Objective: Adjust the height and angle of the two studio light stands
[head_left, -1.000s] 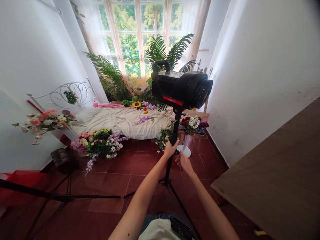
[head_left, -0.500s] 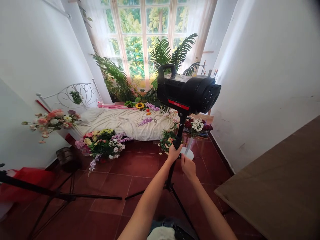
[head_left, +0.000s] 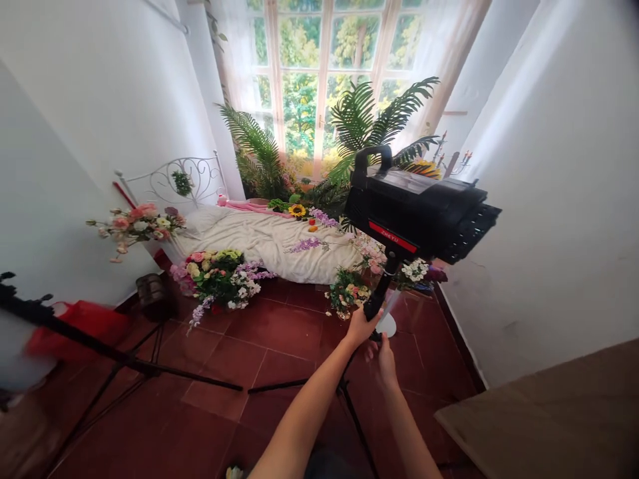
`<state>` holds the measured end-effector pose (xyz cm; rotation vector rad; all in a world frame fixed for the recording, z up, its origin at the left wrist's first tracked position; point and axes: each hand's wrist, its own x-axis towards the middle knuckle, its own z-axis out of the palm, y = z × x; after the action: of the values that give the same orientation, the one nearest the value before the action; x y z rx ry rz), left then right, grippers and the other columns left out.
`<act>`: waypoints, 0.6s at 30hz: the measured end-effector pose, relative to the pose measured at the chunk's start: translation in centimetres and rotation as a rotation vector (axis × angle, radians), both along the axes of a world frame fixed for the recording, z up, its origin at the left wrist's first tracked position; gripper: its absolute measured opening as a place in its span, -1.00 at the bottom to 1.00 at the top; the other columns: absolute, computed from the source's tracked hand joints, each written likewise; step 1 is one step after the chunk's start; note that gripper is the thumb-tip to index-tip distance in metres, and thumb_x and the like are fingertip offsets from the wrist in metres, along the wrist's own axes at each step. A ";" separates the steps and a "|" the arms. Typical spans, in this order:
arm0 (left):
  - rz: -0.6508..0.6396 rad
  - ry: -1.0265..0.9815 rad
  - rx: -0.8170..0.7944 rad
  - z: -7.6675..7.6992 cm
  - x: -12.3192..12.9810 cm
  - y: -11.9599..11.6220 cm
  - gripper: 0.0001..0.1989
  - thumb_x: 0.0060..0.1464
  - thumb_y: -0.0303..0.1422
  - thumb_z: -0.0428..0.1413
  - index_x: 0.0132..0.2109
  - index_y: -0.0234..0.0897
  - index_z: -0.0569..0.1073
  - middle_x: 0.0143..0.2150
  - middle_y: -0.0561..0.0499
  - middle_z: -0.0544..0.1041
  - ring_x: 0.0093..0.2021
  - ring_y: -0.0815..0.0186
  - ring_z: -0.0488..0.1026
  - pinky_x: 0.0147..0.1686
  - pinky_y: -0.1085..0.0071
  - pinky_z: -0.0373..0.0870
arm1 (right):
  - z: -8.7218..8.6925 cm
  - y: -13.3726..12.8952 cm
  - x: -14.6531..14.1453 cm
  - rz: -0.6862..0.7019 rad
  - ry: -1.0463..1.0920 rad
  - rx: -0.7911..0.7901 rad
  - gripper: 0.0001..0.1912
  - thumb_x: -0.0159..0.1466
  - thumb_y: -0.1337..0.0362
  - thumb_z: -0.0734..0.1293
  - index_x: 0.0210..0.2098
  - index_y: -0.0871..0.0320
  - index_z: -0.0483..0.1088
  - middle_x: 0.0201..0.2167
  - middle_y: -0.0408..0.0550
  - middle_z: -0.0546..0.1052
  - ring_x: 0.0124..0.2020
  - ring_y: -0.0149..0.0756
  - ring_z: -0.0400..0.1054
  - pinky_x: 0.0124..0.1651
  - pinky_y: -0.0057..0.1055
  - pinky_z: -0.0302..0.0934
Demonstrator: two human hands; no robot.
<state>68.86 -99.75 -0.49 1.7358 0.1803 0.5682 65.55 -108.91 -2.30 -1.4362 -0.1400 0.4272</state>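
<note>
A black studio light [head_left: 424, 209] with a red label sits on top of a black stand [head_left: 383, 290], its body tilted down to the right. My left hand [head_left: 361, 326] is wrapped round the stand's pole just below the light. Slightly lower and to the right, my right hand [head_left: 383, 358] is by a knob on the pole, with its fingers bent; what its fingertips hold, if anything, is too small to make out. The stand's legs spread over the red tiled floor [head_left: 279, 332].
Behind the light is a bed with a cream blanket [head_left: 289, 249], flowers [head_left: 219, 279] and palm leaves [head_left: 357, 120]. Another black stand [head_left: 124, 359] reaches in from the left. A brown panel [head_left: 554, 412] leans at the lower right, beside the white wall.
The light appears further right and larger in view, tilted more to the right. Both hands have shifted right and down with the pole, while the room has moved right in the picture.
</note>
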 end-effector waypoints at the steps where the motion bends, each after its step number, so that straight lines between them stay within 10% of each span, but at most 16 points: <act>1: -0.002 -0.001 -0.009 0.0 -0.1 0.1 -0.62 0.02 -0.09 0.08 -0.24 -0.37 0.47 -0.40 0.01 0.47 -0.40 0.37 0.34 -0.37 0.47 0.32 | 0.2 0.1 -0.1 -0.013 0.048 0.077 -0.46 0.20 -0.23 -0.04 -0.66 0.03 -0.09 -0.79 -0.25 0.03 -0.75 -0.41 -0.03 -0.65 -0.42 0.02; 13: -0.234 0.017 0.089 0.5 -3.5 3.7 -0.52 -0.01 -0.25 0.11 0.08 -0.29 0.33 -0.09 -0.13 0.48 -0.14 0.25 0.41 -0.13 0.36 0.35 | 0.3 -0.3 -0.2 0.112 0.199 0.387 -0.59 0.18 0.21 0.20 -0.65 0.08 -0.13 -0.75 -0.33 -0.16 -0.76 -0.47 -0.23 -0.64 -0.43 -0.12; 18: -0.387 0.417 0.136 -3.9 -12.1 10.6 -0.67 0.07 -0.23 -0.03 -0.10 -0.27 0.47 -0.23 -0.07 0.55 -0.20 0.26 0.47 -0.10 0.33 0.36 | 0.5 0.5 -1.6 0.018 0.411 0.637 -0.62 0.10 0.38 0.33 -0.61 0.12 -0.01 -0.73 -0.36 0.05 -0.74 -0.55 -0.06 -0.58 -0.47 0.00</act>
<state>56.72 -89.19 -4.42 1.9434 0.0932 -0.0698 63.90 -108.43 -1.75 -0.7046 0.0440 0.6181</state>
